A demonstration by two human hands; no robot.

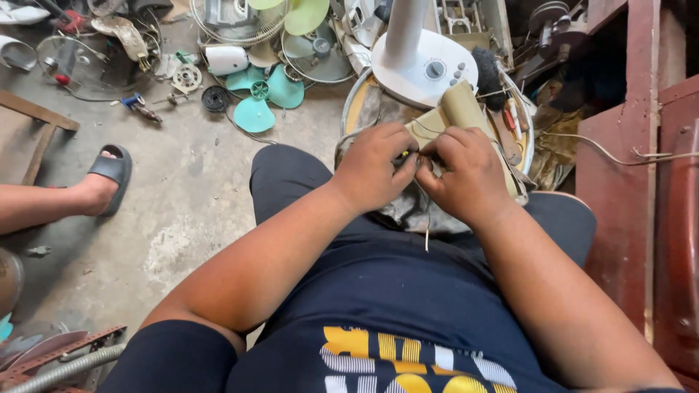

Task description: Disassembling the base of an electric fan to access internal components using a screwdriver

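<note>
— What have I got in my hands here?

— My left hand (pixel 375 169) and right hand (pixel 466 175) are pressed together over my lap, both pinching the same small thing between them. A speck of yellow (pixel 405 154) shows at my left fingertips; I judge it a wire end or a small tool tip, but it's too small to tell. A thin pale wire (pixel 427 231) hangs down from under my right hand.

— So each grip is closed?

— Yes, both narrow, fingers curled tight on that small piece. Holding it close to my body steadies fine work, I'd say.

— And the tan thing behind?

— A tan cloth pouch (pixel 460 109) leans against the white fan base (pixel 422 69), just past my knuckles, propped on a round tray (pixel 357 91) so tools stay within reach.

— Anything else about?

— Teal fan blades (pixel 262 98) and a wire fan guard (pixel 237 22) lie on the concrete floor (pixel 182 204), well apart. Another person's sandalled foot (pixel 102 182) rests at the left.
</note>
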